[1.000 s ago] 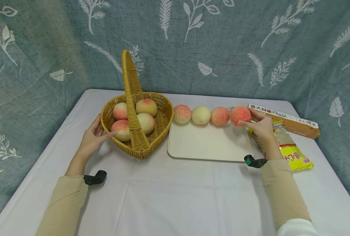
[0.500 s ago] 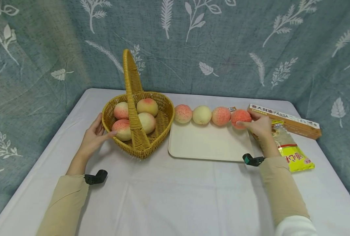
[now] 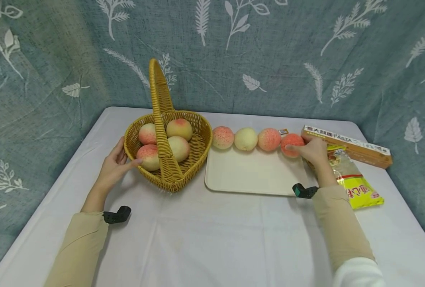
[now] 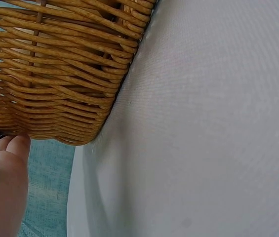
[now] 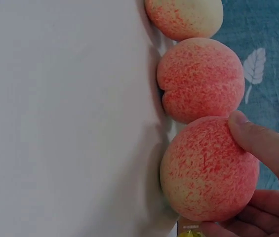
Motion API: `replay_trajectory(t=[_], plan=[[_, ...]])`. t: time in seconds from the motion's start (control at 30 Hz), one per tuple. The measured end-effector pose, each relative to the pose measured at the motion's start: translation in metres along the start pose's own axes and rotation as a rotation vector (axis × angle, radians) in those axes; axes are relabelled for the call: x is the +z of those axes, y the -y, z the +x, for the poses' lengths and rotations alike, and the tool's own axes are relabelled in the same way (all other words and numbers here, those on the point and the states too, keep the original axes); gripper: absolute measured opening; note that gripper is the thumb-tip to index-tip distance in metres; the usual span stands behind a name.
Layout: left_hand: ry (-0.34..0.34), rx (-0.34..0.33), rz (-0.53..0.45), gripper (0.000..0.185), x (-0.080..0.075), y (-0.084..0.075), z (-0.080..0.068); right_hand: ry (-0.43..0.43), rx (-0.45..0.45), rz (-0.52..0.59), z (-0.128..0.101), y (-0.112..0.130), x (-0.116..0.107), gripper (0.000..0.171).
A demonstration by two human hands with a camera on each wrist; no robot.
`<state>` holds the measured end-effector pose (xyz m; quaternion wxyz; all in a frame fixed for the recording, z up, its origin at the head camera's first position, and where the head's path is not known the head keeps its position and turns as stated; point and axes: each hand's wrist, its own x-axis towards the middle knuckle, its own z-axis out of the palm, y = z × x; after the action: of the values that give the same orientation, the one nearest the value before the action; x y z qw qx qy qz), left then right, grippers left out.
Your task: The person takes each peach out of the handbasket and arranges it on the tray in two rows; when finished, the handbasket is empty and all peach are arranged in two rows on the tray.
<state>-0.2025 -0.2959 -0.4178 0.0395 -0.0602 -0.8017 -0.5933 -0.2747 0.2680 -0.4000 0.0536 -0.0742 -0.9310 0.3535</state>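
At the left of the head view stands a woven basket (image 3: 190,173) with a tall handle and several peaches inside. My left hand (image 3: 113,169) holds its left rim, thumb at the near side and fingers round the outer wall. The left wrist view shows the wicker wall (image 4: 60,98) close above those fingertips. My right hand (image 3: 314,151) grips a red peach (image 3: 290,140), thumb on one side and fingers beneath in the right wrist view. This peach is at the right end of a row beside a speckled peach (image 3: 269,139), along the far edge of a cream tray (image 3: 253,175).
Left along that row are a pale peach (image 3: 246,139) and another speckled peach (image 3: 222,137). Right of the tray, a yellow snack bag (image 3: 364,191) lies before a long pasta box (image 3: 355,147). A patterned curtain (image 3: 212,71) hangs behind the white-covered table (image 3: 212,235).
My right hand has lowered the red peach slightly to the row's end at the tray. My left hand has stayed at the basket's rim.
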Motion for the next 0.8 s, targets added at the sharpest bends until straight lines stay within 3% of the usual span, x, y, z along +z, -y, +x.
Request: replay_trajectory(t=[0.17,0.27,0.43,0.57,0.7,0.8], plan=[[0.014,-0.035,-0.017,0.087,0.005,-0.026,-0.008,0.049,-0.009,-0.044,-0.017,0.03,-0.011,0.057],[0.014,-0.049,-0.011,0.087,0.007,-0.031,-0.009,0.04,-0.001,-0.069,-0.019,0.035,-0.011,0.057],[0.012,-0.054,-0.012,0.088,0.007,-0.032,-0.01,0.023,0.005,-0.108,-0.02,0.039,-0.009,0.082],[0.013,-0.051,-0.014,0.088,0.005,-0.026,-0.009,0.005,-0.024,-0.143,-0.021,0.041,-0.008,0.068],[0.014,-0.023,-0.025,0.087,0.002,-0.008,-0.003,0.021,0.004,-0.115,-0.021,0.042,-0.01,0.078],[0.018,-0.02,-0.028,0.087,0.002,-0.011,-0.003,0.037,0.025,-0.087,-0.021,0.046,-0.012,0.09]])
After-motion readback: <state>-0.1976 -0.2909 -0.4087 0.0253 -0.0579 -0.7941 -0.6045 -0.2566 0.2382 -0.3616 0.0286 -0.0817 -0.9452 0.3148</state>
